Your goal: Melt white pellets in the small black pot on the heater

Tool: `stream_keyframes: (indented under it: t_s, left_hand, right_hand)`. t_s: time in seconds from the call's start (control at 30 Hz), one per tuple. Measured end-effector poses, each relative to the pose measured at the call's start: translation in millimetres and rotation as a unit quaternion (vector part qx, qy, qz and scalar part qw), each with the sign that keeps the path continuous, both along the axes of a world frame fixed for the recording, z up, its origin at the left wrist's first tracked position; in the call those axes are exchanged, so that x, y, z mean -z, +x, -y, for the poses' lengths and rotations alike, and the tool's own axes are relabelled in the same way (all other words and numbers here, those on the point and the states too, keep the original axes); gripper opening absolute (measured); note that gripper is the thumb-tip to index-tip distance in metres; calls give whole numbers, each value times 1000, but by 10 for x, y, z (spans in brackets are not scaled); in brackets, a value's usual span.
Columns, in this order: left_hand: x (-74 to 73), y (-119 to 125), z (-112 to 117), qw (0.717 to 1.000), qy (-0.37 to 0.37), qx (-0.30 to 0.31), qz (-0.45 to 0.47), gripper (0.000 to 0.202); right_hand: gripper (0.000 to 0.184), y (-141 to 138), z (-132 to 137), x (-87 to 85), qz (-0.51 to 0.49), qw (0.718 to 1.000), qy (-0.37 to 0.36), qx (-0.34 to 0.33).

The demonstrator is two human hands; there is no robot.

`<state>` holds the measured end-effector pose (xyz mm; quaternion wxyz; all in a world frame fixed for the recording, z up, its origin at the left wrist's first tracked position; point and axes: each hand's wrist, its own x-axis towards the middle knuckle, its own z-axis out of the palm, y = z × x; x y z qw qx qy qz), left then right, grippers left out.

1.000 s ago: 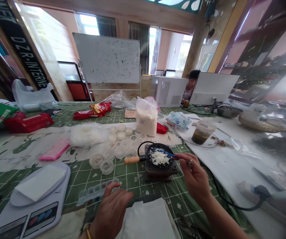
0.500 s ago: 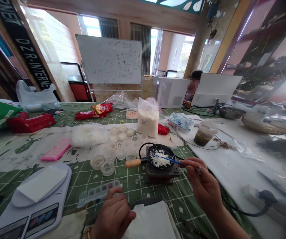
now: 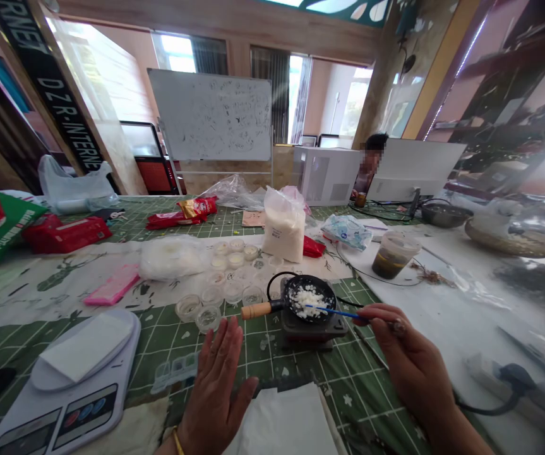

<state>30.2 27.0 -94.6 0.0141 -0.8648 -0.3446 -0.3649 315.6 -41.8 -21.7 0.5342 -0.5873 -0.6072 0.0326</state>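
My right hand (image 3: 407, 354) pinches a thin blue stick (image 3: 336, 311), its far tip among white flakes (image 3: 307, 298). These flakes lie in a small black frying pan (image 3: 329, 308) with a wooden handle (image 3: 256, 310) pointing left. Beneath the pan is a small dark hot plate (image 3: 312, 330). With fingers stretched up and the thumb apart, my left hand (image 3: 218, 385) holds nothing. It hovers in front of a clear pill-box-like case (image 3: 172, 373), covering part of it, and left of white paper sheets (image 3: 284, 420).
Several clear round cups (image 3: 208, 318) stand left of the pan. Behind is a bag of white granules (image 3: 284, 227). A white scale (image 3: 123, 379) sits left; a plastic tub of dark liquid (image 3: 393, 256) and a power plug (image 3: 513, 376) are right. Another person (image 3: 367, 170) sits behind a monitor.
My left hand has gone from loosely curled to raised with straight fingers, hiding more of the clear case. My right hand has shifted right, drawing the stick's tip toward the pan's near side.
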Motion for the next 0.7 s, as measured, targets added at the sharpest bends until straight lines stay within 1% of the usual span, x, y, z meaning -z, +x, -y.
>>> stream_keyframes:
  t_s: [0.1, 0.17, 0.23, 0.27, 0.4, 0.47, 0.53, 0.63, 0.7]
  left_hand:
    - [-10, -6, -16, 1000, -16, 22, 3, 68]
    - [-17, -18, -32, 999, -19, 40, -1, 67]
    - [-23, -30, -52, 998, -22, 51, -6, 66]
    - [-25, -35, -63, 998, -25, 55, -7, 65]
    - [-31, -49, -99, 997, -38, 63, -9, 63]
    - [-32, -53, -103, 997, -41, 68, -12, 63]
    - [-33, -55, -97, 997, -43, 70, -14, 63]
    - [-36, -49, -81, 996, -51, 68, -10, 63]
    - [-37, -42, -77, 996, -57, 68, -7, 62]
  right_hand:
    - [17, 29, 14, -16, -1, 1000, -5, -21]
    - [16, 39, 18, -23, -3, 1000, -13, -9]
    - [16, 39, 20, -26, -27, 999, -10, 16]
    - [17, 36, 19, -25, -38, 999, -7, 17]
    - [17, 12, -1, -4, -47, 998, -23, -26]
    - [17, 9, -11, 2, -62, 998, -31, -11]
    - [17, 12, -14, -3, -79, 997, -22, 8]
    - [17, 1, -15, -17, -64, 998, -11, -14]
    - [16, -25, -22, -18, -57, 998, -13, -7]
